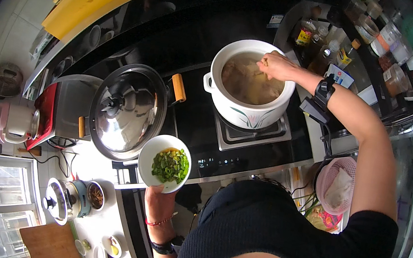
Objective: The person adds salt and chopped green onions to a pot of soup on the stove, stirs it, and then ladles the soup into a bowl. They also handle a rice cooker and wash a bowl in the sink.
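My left hand [157, 196] holds the rim of a white bowl [146, 160] with chopped green onions [170, 165] and some brownish liquid in it, near the front edge of the stove. My right hand [279, 66] is closed over the mouth of a white ceramic pot [247, 113] with a painted flower; something small and yellowish shows between the fingers, too hidden to name. Inside the pot lie pieces of food [253, 77] in steaming liquid. The pot stands on a gas burner [229, 140]. Left of it sits a wok with a shiny metal lid [128, 112].
Bottles [325, 54] and seasoning jars [387, 38] stand at the upper right. A pink basket [337, 184] is below my right arm. On the left counter are an electric cooker [71, 201], a bowl of brown food [96, 195], small dishes and a wooden cutting board [50, 242].
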Tool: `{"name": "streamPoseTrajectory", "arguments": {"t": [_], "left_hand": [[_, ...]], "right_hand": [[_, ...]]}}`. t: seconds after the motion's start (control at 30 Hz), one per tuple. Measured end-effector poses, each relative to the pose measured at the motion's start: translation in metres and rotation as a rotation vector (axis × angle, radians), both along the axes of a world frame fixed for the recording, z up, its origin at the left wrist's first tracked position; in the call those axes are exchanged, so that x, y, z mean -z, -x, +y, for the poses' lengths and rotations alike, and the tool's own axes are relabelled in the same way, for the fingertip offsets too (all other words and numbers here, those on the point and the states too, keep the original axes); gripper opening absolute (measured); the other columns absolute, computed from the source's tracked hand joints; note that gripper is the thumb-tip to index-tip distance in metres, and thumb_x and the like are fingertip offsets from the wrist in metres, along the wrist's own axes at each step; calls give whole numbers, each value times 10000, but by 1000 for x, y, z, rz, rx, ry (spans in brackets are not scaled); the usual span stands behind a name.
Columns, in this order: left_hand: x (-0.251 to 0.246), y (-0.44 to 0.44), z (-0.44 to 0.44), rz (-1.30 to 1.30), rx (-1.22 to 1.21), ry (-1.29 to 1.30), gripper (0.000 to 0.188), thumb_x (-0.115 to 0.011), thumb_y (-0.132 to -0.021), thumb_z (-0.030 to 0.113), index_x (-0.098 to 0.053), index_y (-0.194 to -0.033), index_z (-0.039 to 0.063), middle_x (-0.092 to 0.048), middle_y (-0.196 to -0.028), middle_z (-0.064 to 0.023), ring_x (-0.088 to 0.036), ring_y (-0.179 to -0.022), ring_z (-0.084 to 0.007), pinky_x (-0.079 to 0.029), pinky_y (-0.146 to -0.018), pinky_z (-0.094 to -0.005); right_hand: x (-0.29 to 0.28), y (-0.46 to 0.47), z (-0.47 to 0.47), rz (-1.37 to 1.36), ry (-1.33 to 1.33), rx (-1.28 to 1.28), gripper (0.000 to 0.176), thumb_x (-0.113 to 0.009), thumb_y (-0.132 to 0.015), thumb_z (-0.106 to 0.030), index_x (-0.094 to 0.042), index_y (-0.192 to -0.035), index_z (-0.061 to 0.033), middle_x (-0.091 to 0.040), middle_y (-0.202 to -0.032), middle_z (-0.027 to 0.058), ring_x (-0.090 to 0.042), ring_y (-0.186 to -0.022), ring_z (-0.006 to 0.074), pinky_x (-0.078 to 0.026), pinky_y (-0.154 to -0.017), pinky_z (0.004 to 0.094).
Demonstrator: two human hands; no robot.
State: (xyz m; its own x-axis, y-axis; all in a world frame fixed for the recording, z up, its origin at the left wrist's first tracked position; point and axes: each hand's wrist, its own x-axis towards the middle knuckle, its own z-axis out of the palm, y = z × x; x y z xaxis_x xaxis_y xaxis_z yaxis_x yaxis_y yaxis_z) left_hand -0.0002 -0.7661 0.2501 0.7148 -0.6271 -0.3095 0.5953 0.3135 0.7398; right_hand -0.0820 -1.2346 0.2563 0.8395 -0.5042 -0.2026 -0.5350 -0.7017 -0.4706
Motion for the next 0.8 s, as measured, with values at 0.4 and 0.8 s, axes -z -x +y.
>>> {"name": "streamPoseTrajectory", "arguments": {"t": [0.4,0.8], "left_hand": [[3,-9,-9,27,23,10,693,-553,-760,99,-333,-1403,-37,-451,-1368,-199,-505,-1233,-334,-486,-989,-467],[2,-6,-9,-26,36,-8,726,-530,-756,112,-297,-1431,-12,-412,-1401,-217,-446,-1275,-395,-436,-1014,-589]], "right_hand": [[-66,31,0,-232,-89,-52,339,-545,-974,-321,-655,-992,-1,-706,-854,97,-703,-711,151,-581,-655,265],[13,-35,2,-210,-12,-442,239,-656,-867,-199,-698,-908,32,-699,-773,148,-667,-658,202,-514,-630,343]]}}
